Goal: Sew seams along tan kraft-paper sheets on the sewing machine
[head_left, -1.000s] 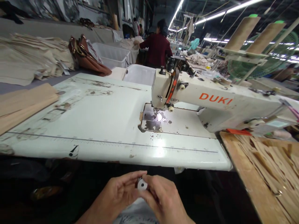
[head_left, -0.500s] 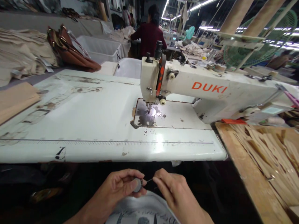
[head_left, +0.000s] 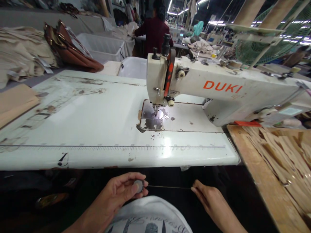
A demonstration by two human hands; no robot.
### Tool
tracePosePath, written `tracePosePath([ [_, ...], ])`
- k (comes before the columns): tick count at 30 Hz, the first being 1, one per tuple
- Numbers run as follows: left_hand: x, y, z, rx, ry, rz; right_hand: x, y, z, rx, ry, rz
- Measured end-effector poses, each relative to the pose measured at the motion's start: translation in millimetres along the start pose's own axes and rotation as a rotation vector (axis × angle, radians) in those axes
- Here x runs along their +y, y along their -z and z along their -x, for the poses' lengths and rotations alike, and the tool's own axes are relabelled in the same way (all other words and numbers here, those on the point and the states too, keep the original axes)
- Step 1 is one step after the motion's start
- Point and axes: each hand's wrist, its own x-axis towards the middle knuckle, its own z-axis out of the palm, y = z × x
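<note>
Below the table's front edge, my left hand (head_left: pixel 128 191) pinches a small round metal bobbin case (head_left: pixel 139 186) between thumb and fingers, its flat grey face towards me. A pale thread (head_left: pixel 168 186) runs almost level from it, taut, across to my right hand (head_left: pixel 206 195). The thumb and forefinger of that hand are closed on the thread's end. Both hands are over my lap, in front of a light printed shirt (head_left: pixel 148 216). Above them on the table stands a white sewing machine (head_left: pixel 194 81), with its needle area (head_left: pixel 155 111) lit.
The white sewing table (head_left: pixel 97 123) has a ruler strip along its front. Stacked beige pieces (head_left: pixel 21 55) and a brown leather bag (head_left: pixel 73 51) lie at the left. A wooden board (head_left: pixel 262 168) with tan strips (head_left: pixel 282 155) is at the right. Further back, a person (head_left: pixel 156 32) sits.
My right hand has moved away to the right, drawing a much longer thread from the bobbin case. My left hand has shifted slightly left, still holding the case.
</note>
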Motion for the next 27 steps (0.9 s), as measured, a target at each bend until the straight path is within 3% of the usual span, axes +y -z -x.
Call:
tracePosePath([
  [4, -2.0, 2.3, 0.8, 0.080, -0.046, -0.068, 56.3, -19.9, 23.7, 0.036, -0.069, 0.136],
  [7, -6.4, 4.2, -0.6, 0.031, -0.018, -0.040, 67.4, -24.5, 25.7, 0.110, -0.155, 0.204],
  [9, -9.0, 4.8, -2.8, -0.040, -0.034, -0.074, 41.9, -20.0, 14.3, 0.141, -0.180, 0.209],
  [11, -10.9, 4.9, -5.8, -0.119, -0.052, -0.146, -7.0, -11.0, -3.3, 0.144, -0.153, 0.140],
  [13, -12.6, 4.4, -9.0, -0.172, -0.063, -0.182, -63.6, -0.1, -21.1, 0.069, -0.023, -0.195],
  [15, -14.5, 3.2, -11.0, -0.170, -0.078, -0.167, -109.6, 9.7, -34.1, -0.116, 0.103, -0.478],
  [18, -17.1, 1.1, -8.8, -0.119, -0.109, -0.139, -138.6, 17.1, -41.8, -0.260, 0.188, -0.583],
  [20, -17.7, 0.4, -4.0, -0.110, -0.092, -0.120, -132.6, 16.2, -43.7, -0.196, 0.257, -0.462],
  [22, -16.9, 1.7, 1.5, -0.124, -0.044, -0.083, -112.1, 10.9, -46.7, -0.133, 0.279, -0.317],
  [27, -9.6, 14.6, 9.6, -0.077, 0.075, 0.021, -24.1, 0.9, -43.1, 0.012, -0.011, 0.020],
])
